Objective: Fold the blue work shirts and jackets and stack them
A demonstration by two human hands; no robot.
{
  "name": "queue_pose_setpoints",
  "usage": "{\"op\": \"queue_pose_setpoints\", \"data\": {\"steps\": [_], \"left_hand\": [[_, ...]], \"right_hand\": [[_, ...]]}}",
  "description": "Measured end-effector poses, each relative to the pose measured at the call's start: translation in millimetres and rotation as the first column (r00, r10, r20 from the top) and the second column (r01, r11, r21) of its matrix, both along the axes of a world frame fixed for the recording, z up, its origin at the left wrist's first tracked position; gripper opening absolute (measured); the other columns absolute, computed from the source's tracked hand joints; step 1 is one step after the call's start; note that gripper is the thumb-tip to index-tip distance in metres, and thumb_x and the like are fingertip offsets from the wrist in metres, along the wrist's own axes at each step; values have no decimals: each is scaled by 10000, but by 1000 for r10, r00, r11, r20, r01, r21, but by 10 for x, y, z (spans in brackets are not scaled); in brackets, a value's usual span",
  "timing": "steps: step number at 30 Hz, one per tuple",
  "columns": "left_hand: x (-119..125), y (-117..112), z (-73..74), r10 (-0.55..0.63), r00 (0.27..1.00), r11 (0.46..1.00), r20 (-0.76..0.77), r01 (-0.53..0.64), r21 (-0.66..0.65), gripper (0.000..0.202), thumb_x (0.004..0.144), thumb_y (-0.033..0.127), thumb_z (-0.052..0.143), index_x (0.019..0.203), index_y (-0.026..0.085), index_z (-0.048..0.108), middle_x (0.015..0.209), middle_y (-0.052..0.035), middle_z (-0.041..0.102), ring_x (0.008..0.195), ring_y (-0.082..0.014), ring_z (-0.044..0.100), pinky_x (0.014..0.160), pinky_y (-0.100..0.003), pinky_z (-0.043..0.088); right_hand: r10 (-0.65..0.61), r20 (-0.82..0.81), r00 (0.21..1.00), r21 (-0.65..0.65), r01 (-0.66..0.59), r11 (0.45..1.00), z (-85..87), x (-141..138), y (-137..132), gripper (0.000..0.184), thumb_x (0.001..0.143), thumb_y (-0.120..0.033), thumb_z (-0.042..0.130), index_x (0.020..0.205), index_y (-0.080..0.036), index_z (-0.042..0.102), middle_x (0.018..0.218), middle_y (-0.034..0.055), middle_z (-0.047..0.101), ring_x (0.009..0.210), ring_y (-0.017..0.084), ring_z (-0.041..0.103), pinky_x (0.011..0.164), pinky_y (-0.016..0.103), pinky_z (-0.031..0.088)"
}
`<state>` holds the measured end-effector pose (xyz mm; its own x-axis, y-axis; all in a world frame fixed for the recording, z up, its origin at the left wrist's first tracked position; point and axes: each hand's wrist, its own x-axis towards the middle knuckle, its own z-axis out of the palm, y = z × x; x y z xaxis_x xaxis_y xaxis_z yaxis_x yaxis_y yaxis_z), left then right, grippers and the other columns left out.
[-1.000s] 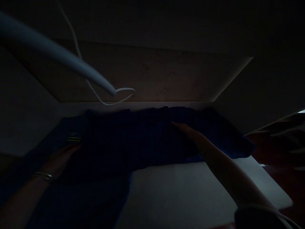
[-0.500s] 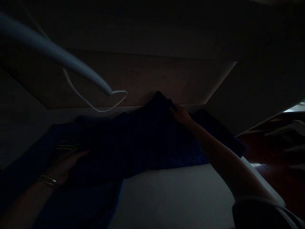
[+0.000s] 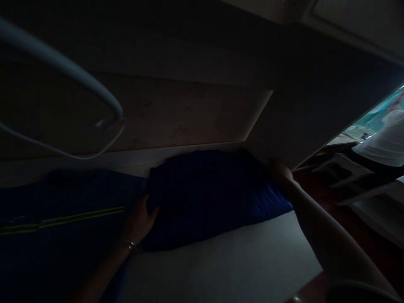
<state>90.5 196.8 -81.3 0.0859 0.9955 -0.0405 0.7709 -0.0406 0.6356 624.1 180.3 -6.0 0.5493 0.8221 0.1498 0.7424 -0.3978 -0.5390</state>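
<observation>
The scene is very dark. A dark blue garment (image 3: 205, 198) lies spread over a white surface (image 3: 227, 261); its left part carries thin yellow-green stripes (image 3: 63, 219). My left hand (image 3: 140, 221), with a bracelet on the wrist, rests on the cloth near a fold edge in the middle, thumb raised against the fold. My right hand (image 3: 282, 174) reaches to the garment's far right end, next to a wall panel; its fingers are lost in shadow and cloth.
A pale curved tube (image 3: 63, 71) with a thin white cord (image 3: 63, 151) hangs at upper left. A wooden back panel (image 3: 189, 113) runs behind the surface. At the right, a reddish floor (image 3: 318, 193) and pale furniture (image 3: 378, 143) show in brighter light.
The garment's raised middle has come down into a folded block. My right hand moved from the lifted peak out to the right end. My left hand shifted rightward. The camera view swung right.
</observation>
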Motion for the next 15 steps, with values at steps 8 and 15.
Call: {"op": "queue_pose_setpoints", "data": {"steps": [8,15], "left_hand": [[664,-354,-13,-343,850,810,-401,483,333,510,967,476,365,1436,295,451,1552,-82,409,1411,-323,384,1137,-621,307],[781,-408,-373,-438,817,834,-376,525,170,552,978,519,294,1491,325,359,1591,-46,329,1464,-304,293,1161,-646,256]], "right_hand": [[332,348,877,-379,-193,905,-927,-803,3,544,1015,-489,207,1517,-321,333,1623,36,245,1480,300,203,1152,671,89],[342,294,893,-495,-164,853,-1217,-688,58,567,1019,-439,128,1567,-305,191,1649,25,116,1508,274,101,1137,691,91]]}}
